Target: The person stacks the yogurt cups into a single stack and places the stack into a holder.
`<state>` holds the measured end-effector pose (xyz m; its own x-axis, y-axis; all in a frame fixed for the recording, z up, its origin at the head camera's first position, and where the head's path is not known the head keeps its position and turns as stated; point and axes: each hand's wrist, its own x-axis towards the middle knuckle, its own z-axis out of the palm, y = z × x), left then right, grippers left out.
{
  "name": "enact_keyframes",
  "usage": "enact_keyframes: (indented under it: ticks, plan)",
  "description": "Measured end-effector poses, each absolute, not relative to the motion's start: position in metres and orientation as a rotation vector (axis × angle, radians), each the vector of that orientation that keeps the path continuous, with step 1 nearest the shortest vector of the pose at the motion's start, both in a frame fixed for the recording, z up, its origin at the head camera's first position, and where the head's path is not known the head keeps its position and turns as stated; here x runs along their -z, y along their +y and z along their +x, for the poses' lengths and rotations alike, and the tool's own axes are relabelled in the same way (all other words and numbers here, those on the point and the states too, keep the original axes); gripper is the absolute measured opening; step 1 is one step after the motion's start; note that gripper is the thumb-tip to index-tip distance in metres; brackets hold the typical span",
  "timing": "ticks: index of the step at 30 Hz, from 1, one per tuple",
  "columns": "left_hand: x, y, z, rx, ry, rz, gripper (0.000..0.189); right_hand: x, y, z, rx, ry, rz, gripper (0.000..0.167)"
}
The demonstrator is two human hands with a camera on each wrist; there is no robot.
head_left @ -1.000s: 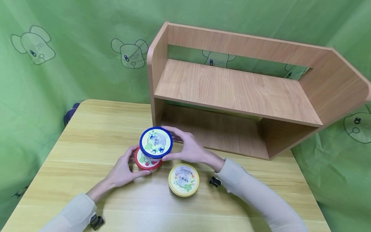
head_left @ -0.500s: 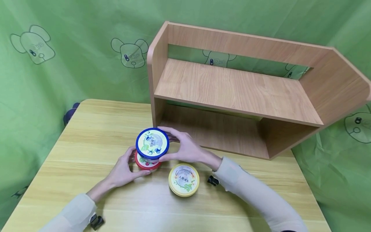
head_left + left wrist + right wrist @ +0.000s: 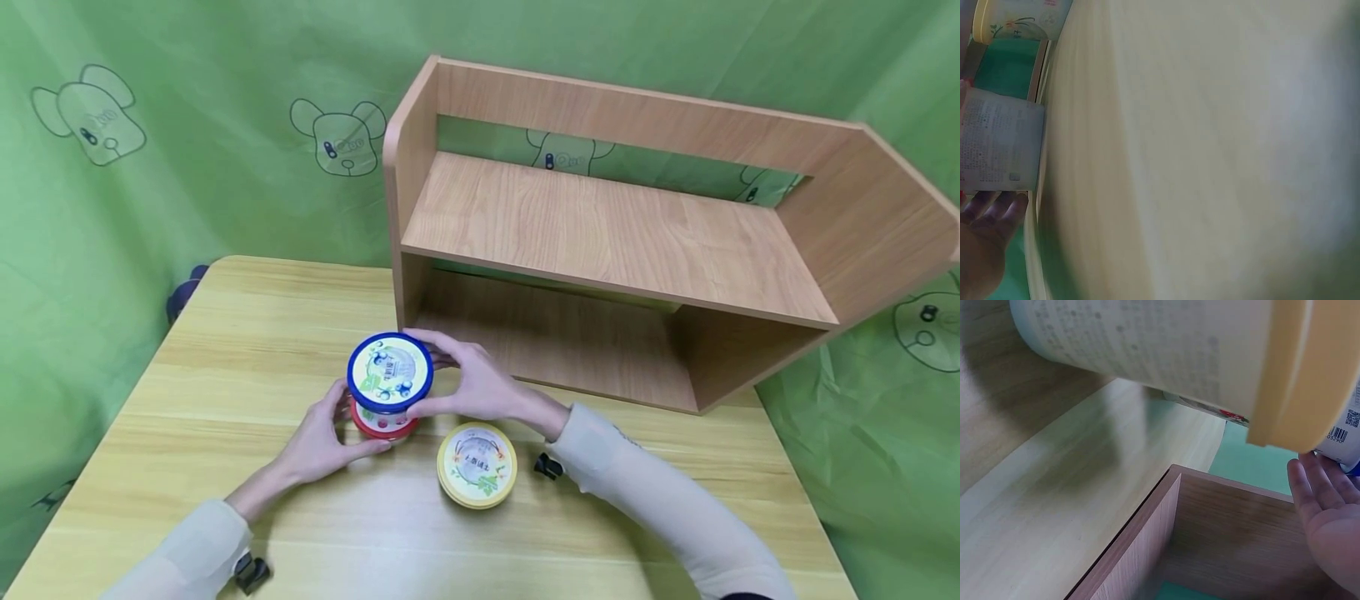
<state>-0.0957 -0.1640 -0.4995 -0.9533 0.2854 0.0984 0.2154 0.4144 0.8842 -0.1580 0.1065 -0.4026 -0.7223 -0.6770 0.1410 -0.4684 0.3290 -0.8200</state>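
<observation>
My right hand grips a round tub with a blue lid, blueberries printed on its top. It sits over a red-lidded tub, covering most of that lid in the head view. Thumb and fingers of my left hand curl round the red-lidded tub from the left. In the left wrist view the pale printed side of the red-lidded tub shows above my left hand. At the right edge of the right wrist view, my right hand holds the blue-lidded tub by its side.
A yellow-lidded tub stands on the wooden table, just in front of my right forearm. Behind the hands stands a two-tier wooden shelf, its left front corner close to the tubs. A green printed curtain hangs around the table.
My right hand has carried the blue-lidded tub a little left and toward me, so it covers more of the red lid. My left hand has stayed on the red-lidded tub.
</observation>
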Motion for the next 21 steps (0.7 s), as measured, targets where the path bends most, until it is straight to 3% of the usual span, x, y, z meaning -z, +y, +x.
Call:
enact_keyframes:
  ticks: [15,21]
  plan:
    - [0.4998,-0.1638,-0.0949,-1.614,2.586,0.476,0.100,0.4038,0.1047,-0.1588,1.337,2.359,-1.049,0.096]
    - [0.5001,-0.1637,-0.0955,-1.623,2.575,0.473,0.102,0.4003,0.1087,-0.1594,1.298,2.327,-1.047,0.105]
